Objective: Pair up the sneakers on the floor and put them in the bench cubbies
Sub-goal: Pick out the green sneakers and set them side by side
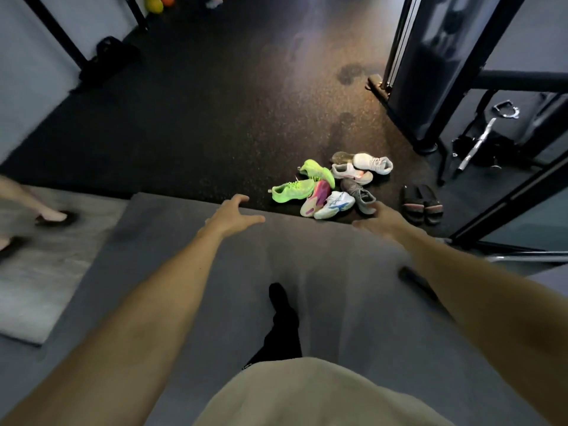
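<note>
Sneakers [333, 183]: all heaped unsorted on the floor [199, 118].
Hands: left hand [235, 214], right hand [379, 221] spread wide, empty.
Left: everything.

Sneaker pile [333, 184] on floor [199, 118], just past far edge of mat [338, 287]. Slides pair [422, 204] right of pile, side by side, slightly apart from it. Machine frame [430, 72] behind and right of pile. Barbell [475, 144] right of frame's base. Second mat [46, 272] left of first. Balls [158, 1] far back left.
</note>
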Demonstrator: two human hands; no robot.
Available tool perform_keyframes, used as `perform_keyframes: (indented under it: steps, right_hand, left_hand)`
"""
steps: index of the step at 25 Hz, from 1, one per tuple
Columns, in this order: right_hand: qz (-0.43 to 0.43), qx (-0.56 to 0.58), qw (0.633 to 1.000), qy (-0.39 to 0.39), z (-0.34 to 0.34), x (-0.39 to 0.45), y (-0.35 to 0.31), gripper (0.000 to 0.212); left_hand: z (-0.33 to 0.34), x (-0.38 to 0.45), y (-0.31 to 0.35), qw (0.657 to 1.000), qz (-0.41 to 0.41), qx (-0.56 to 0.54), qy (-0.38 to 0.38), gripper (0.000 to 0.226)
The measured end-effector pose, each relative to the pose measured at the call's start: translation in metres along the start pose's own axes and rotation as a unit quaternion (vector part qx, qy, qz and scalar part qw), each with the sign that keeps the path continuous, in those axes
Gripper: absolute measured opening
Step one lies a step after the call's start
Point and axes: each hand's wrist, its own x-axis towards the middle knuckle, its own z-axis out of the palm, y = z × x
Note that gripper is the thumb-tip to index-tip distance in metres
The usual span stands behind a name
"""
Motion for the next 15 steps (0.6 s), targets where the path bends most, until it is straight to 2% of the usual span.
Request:
perform_keyframes:
  steps: [3,5,10,13,15]
  right_hand:
    - [-0.016,-0.015,0.999,0.032,-0.009,0.064,-0.047,0.068]
    - [0.006,-0.016,0.999,0.038,-0.015,0.106,-0.08,0.066]
    - [0.07,0.031,0.995,0.068,-0.033,0.192,-0.138,0.076]
    - [0.065,0.06,0.993,0.075,-0.046,0.249,-0.166,0.061]
    - [0.072,0.06,0.992,0.078,-0.053,0.292,-0.177,0.06]
  left_hand:
    - [-0.037,0.085,0.018,1.0,0.018,0.004,-0.005,0.083]
    - [-0.066,0.141,0.034,0.999,0.021,0.011,-0.028,0.08]
    - [-0.127,0.261,0.079,0.995,0.049,0.047,-0.068,0.079]
    - [-0.15,0.331,0.109,0.992,0.059,0.077,-0.081,0.078]
    - [-0.16,0.377,0.129,0.99,0.065,0.096,-0.086,0.076]
